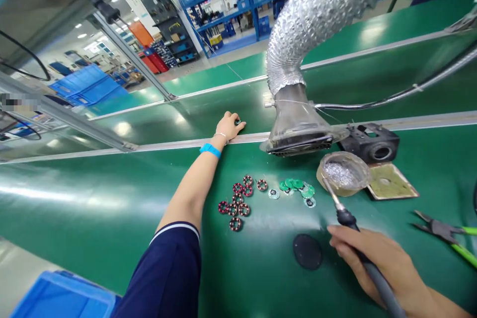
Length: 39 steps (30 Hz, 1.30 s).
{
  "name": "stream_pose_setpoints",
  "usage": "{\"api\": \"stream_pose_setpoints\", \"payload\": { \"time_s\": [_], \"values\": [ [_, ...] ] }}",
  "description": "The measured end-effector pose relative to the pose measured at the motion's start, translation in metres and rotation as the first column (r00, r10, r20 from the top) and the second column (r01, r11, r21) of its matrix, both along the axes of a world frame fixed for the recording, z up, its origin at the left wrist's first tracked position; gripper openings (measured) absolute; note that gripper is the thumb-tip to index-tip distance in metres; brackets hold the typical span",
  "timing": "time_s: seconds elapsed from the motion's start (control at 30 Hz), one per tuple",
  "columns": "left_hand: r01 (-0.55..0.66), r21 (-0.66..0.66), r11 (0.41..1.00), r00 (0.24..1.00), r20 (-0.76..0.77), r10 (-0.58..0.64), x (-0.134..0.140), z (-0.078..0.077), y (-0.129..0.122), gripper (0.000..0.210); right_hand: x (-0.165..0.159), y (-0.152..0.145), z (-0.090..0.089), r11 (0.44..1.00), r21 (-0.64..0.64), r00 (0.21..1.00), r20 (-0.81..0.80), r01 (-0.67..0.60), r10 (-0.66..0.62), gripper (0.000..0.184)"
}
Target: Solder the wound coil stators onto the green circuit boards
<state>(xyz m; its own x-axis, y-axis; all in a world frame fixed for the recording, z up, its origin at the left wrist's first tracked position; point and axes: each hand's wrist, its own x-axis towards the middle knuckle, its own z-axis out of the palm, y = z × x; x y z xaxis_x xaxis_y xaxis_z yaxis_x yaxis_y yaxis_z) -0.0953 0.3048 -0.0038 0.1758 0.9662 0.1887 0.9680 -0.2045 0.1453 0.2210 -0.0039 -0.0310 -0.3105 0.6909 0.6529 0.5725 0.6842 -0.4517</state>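
A wide reach across the bench [112,243].
Far off, the left hand [226,126] curls at a small dark part [237,122], grip unclear; near right, the right hand [389,258] clasps a soldering iron [346,218], tip at a pot [345,190].

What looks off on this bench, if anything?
Nothing looks clearly spilled or damaged. At most, slightly untidy: the green-handled pliers lie loose with their jaws spread, and the copper-wound rings sit in an uneven cluster rather than in rows.
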Motion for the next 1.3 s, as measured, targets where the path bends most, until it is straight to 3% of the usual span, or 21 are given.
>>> {"api": "stream_pose_setpoints", "payload": {
  "time_s": [0.1,0.17,0.23,0.3,0.37,0.47,0.53,0.6,0.7,0.8,0.9,1.03,1.1,1.23,1.3],
  "values": [
    [0.018,-0.044,0.999,0.999,0.034,-0.016,-0.004,0.0,0.012,0.033,0.002,0.002,0.001,1.0,-0.016,1.0,0.012,0.0,0.001,0.015],
    [0.028,-0.046,0.999,0.998,0.055,-0.026,-0.009,0.005,0.0,0.048,0.002,0.003,0.002,0.999,-0.03,1.0,0.016,-0.013,0.013,0.014],
    [0.038,-0.023,0.999,0.996,0.083,-0.036,-0.01,0.011,-0.03,0.061,0.001,0.003,0.001,0.999,-0.043,1.0,0.013,-0.024,0.024,0.012],
    [0.103,-0.032,0.994,0.988,0.119,-0.099,-0.005,0.014,-0.075,0.047,0.001,0.002,0.0,0.998,-0.057,1.0,0.005,-0.029,0.029,0.011],
    [0.247,-0.117,0.962,0.961,0.158,-0.228,0.005,0.015,-0.123,0.042,0.0,0.001,-0.001,0.997,-0.074,1.0,-0.004,-0.024,0.023,0.01],
    [0.525,-0.216,0.823,0.845,0.245,-0.475,0.019,0.014,-0.181,0.056,-0.002,0.0,0.0,0.996,-0.093,1.0,-0.023,-0.019,0.016,0.01],
    [0.623,-0.239,0.745,0.776,0.306,-0.551,0.022,0.017,-0.201,0.052,-0.004,-0.001,0.002,0.995,-0.103,0.999,-0.038,-0.009,0.005,0.009],
    [0.65,-0.277,0.707,0.754,0.346,-0.558,0.023,0.022,-0.208,0.047,-0.006,-0.002,0.005,0.994,-0.107,0.998,-0.057,0.008,-0.014,0.008],
    [0.586,-0.332,0.74,0.806,0.335,-0.488,0.031,0.031,-0.209,0.052,-0.008,-0.003,0.007,0.996,-0.079,0.996,-0.086,0.028,-0.034,0.008],
    [0.53,-0.279,0.801,0.846,0.242,-0.476,0.06,0.033,-0.207,0.064,-0.008,-0.004,0.007,0.998,-0.042,0.993,-0.106,0.045,-0.049,0.008],
    [0.565,-0.24,0.789,0.823,0.097,-0.56,0.1,0.028,-0.207,0.072,-0.004,-0.005,0.007,0.997,-0.028,0.991,-0.103,0.078,-0.08,0.008],
    [0.545,-0.303,0.782,0.804,-0.076,-0.59,0.129,0.025,-0.215,0.046,0.002,-0.008,0.009,0.993,-0.012,0.988,-0.1,0.121,-0.122,0.01],
    [0.538,-0.336,0.773,0.796,-0.099,-0.597,0.127,0.027,-0.221,0.039,0.003,-0.008,0.01,0.992,-0.002,0.987,-0.102,0.126,-0.125,0.011],
    [0.557,-0.373,0.742,0.781,-0.07,-0.621,0.101,0.04,-0.228,0.045,0.001,-0.007,0.01,0.995,0.023,0.99,-0.107,0.096,-0.093,0.011],
    [0.554,-0.325,0.766,0.801,-0.041,-0.597,0.085,0.048,-0.233,0.051,-0.001,-0.007,0.01,0.997,0.028,0.992,-0.107,0.076,-0.073,0.011]
  ]
}}
